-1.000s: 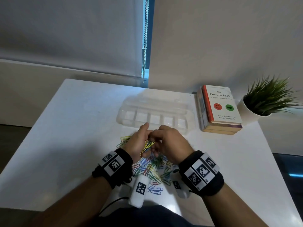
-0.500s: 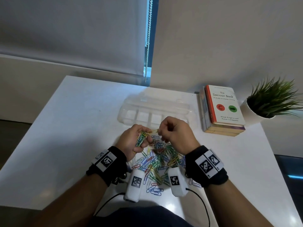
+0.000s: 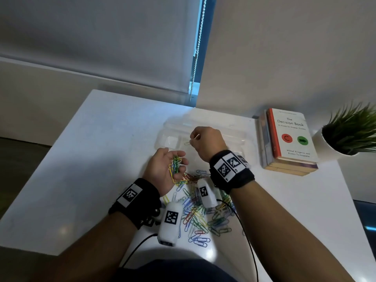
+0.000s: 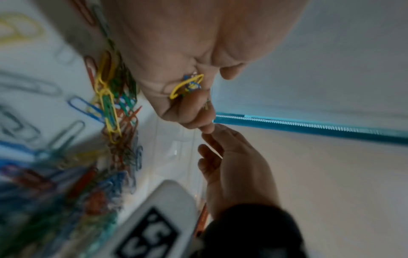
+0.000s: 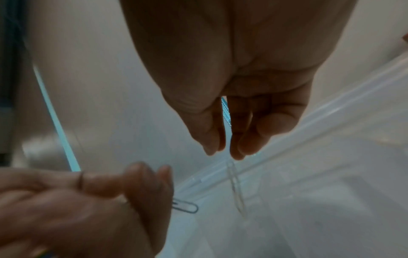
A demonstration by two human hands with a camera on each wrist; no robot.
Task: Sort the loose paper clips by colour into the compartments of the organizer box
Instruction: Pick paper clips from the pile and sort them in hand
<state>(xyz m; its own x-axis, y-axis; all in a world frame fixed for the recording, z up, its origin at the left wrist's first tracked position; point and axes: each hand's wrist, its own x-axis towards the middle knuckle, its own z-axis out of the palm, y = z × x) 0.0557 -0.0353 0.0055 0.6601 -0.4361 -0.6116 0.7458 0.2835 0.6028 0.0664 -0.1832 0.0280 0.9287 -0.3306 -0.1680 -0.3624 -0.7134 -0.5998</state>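
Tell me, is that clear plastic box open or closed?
Open: the organizer box shows bare compartments, its lid folded back behind.

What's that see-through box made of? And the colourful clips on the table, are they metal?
The clear organizer box looks like thin glossy plastic: the white table shows through its walls. The loose coloured paper clips look like bent wire with a smooth painted or plastic coat; metal inside is likely, but not visible.

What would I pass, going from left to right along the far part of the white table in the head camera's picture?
Clear plastic organizer box with the right hand over it → stack of books with a red-and-white cover on top → spiky green plant in a white pot.
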